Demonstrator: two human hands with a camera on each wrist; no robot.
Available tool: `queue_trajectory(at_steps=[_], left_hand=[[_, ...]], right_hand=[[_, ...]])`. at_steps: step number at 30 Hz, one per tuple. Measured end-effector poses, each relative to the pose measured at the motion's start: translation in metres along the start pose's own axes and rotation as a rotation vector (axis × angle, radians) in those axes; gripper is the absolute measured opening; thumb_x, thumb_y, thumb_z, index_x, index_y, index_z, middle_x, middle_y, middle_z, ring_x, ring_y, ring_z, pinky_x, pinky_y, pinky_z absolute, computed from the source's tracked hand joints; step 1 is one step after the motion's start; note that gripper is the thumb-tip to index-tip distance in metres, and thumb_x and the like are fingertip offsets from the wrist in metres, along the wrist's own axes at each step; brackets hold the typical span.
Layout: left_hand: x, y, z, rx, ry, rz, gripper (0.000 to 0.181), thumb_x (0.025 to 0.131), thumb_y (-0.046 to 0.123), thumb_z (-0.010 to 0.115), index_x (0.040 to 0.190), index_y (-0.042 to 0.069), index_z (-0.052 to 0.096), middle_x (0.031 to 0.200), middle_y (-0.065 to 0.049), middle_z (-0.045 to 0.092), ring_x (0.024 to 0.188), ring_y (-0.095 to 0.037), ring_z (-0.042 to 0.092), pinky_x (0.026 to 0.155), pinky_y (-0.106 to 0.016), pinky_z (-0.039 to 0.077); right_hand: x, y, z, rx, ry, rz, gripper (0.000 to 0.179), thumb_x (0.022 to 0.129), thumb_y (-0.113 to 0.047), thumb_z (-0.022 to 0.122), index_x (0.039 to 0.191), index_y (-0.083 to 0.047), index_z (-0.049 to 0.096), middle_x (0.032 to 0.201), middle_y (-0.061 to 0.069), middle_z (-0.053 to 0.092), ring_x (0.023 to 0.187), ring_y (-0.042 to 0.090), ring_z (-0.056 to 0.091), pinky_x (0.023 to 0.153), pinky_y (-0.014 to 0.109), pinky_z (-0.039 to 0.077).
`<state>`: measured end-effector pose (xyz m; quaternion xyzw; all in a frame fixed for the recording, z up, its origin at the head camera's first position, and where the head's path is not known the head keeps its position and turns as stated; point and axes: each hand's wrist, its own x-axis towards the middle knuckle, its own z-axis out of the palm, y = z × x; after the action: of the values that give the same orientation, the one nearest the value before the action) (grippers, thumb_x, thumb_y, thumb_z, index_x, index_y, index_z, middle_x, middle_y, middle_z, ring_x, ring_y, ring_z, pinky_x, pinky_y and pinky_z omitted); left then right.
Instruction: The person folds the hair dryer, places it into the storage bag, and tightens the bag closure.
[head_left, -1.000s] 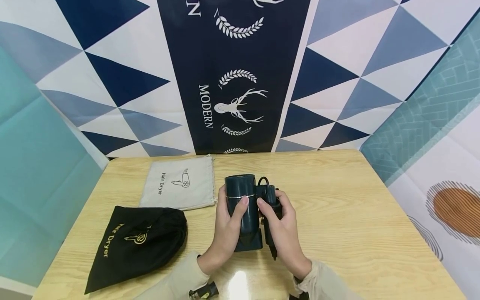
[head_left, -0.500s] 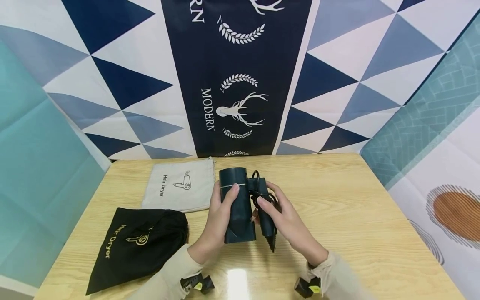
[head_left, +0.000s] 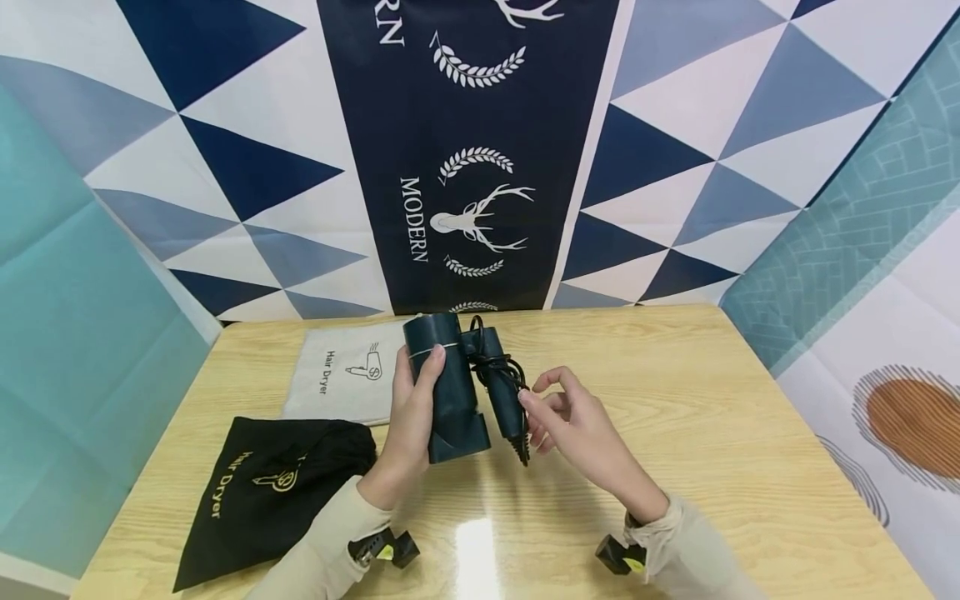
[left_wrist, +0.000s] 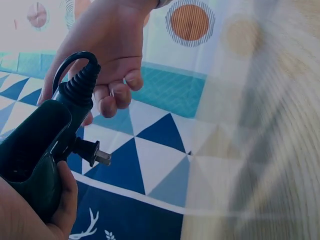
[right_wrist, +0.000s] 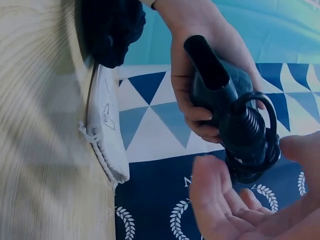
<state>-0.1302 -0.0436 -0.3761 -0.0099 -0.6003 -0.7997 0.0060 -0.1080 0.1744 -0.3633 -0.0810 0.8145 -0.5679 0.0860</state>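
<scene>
A dark green hair dryer (head_left: 452,392) is held up above the table, its folded handle (head_left: 504,404) alongside the barrel. My left hand (head_left: 405,421) grips the barrel, with the thumb lying across its top. A black power cord (head_left: 495,367) is wound around the handle; its two-prong plug (left_wrist: 101,158) sticks out in the left wrist view. Beside the handle is my right hand (head_left: 581,429), its fingers spread and bent. In the right wrist view its thumb comes close to the coiled cord (right_wrist: 270,150); whether they touch I cannot tell.
To the left on the wooden table (head_left: 675,433) lies a black drawstring bag (head_left: 277,492) printed "Hair Dryer". Behind it is a grey-white drawstring bag (head_left: 337,371) with the same words, partly behind the left hand. A patterned wall cloth (head_left: 487,125) rises at the table's back edge.
The hair dryer has moved left and away from me in my left hand, and has tilted. My right hand has loosened from the corded handle and drawn off to its right.
</scene>
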Motion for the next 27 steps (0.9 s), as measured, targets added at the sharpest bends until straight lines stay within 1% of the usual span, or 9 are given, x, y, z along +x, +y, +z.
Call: queue_trajectory(at_steps=[3,8,13,15,17,19,21,24,27], left_hand=[[0.001,-0.003,0.001,-0.004,0.001,0.007,0.051,0.103,0.042,0.052,0.143,0.016,0.034,0.119,-0.01,0.055,0.097,-0.021,0.06,0.08,-0.034,0.05],[-0.001,-0.01,0.003,0.013,-0.01,0.035,0.051,0.103,0.041,0.051,0.143,0.016,0.033,0.119,-0.011,0.054,0.099,-0.022,0.058,0.08,-0.035,0.049],[-0.005,-0.018,0.002,0.047,0.009,0.031,0.052,0.103,0.044,0.05,0.144,0.016,0.033,0.119,-0.011,0.053,0.098,-0.022,0.058,0.081,-0.035,0.048],[-0.008,-0.021,0.0,0.052,0.023,0.018,0.051,0.103,0.043,0.05,0.143,0.016,0.033,0.118,-0.011,0.054,0.097,-0.022,0.059,0.08,-0.034,0.049],[-0.01,-0.023,0.0,0.044,0.025,0.01,0.05,0.104,0.042,0.05,0.143,0.016,0.033,0.117,-0.011,0.054,0.095,-0.022,0.059,0.078,-0.033,0.049],[-0.012,-0.025,0.001,0.045,0.005,0.007,0.051,0.104,0.041,0.051,0.143,0.015,0.032,0.117,-0.012,0.054,0.095,-0.022,0.059,0.078,-0.033,0.05],[-0.013,-0.026,0.003,0.064,-0.037,0.002,0.053,0.104,0.041,0.051,0.144,0.015,0.03,0.12,-0.013,0.054,0.099,-0.022,0.059,0.081,-0.034,0.05],[-0.011,-0.024,0.003,0.191,-0.114,-0.005,0.056,0.103,0.041,0.053,0.145,0.013,0.03,0.123,-0.013,0.056,0.105,-0.021,0.061,0.087,-0.035,0.051],[-0.006,-0.018,-0.008,0.435,-0.198,0.008,0.053,0.102,0.045,0.052,0.141,0.012,0.039,0.116,-0.011,0.062,0.101,-0.02,0.063,0.084,-0.036,0.052]], right_hand=[[0.0,0.0,0.002,-0.049,-0.062,0.014,0.043,0.101,-0.045,0.055,0.11,-0.003,0.053,0.074,0.011,0.064,0.065,0.033,0.067,0.062,0.041,0.058],[0.002,0.002,0.004,-0.065,-0.157,-0.025,0.045,0.106,-0.04,0.045,0.104,0.002,0.061,0.086,0.012,0.064,0.075,0.028,0.067,0.064,0.037,0.058],[0.002,0.008,0.012,0.091,-0.207,0.014,0.048,0.108,-0.04,0.04,0.116,0.005,0.053,0.09,0.021,0.065,0.076,0.031,0.067,0.067,0.044,0.058],[0.001,0.011,0.015,0.193,-0.254,0.045,0.051,0.108,-0.041,0.039,0.123,0.006,0.046,0.091,0.025,0.065,0.075,0.032,0.066,0.069,0.047,0.058],[0.0,0.015,0.016,0.25,-0.289,0.059,0.053,0.107,-0.042,0.039,0.128,0.007,0.042,0.094,0.025,0.065,0.076,0.03,0.066,0.069,0.047,0.058],[-0.002,0.019,0.014,0.295,-0.303,0.061,0.054,0.108,-0.041,0.039,0.132,0.007,0.039,0.094,0.025,0.064,0.076,0.028,0.065,0.067,0.045,0.058],[-0.005,0.022,0.01,0.299,-0.29,0.049,0.052,0.108,-0.039,0.039,0.131,0.008,0.039,0.094,0.025,0.063,0.074,0.029,0.064,0.064,0.043,0.057],[-0.011,0.028,0.004,0.255,-0.238,0.024,0.049,0.109,-0.038,0.036,0.123,0.009,0.042,0.092,0.026,0.061,0.072,0.029,0.062,0.061,0.039,0.055],[-0.016,0.032,0.001,0.219,-0.186,0.017,0.05,0.109,-0.04,0.034,0.118,0.008,0.043,0.091,0.026,0.06,0.071,0.025,0.06,0.059,0.036,0.053]])
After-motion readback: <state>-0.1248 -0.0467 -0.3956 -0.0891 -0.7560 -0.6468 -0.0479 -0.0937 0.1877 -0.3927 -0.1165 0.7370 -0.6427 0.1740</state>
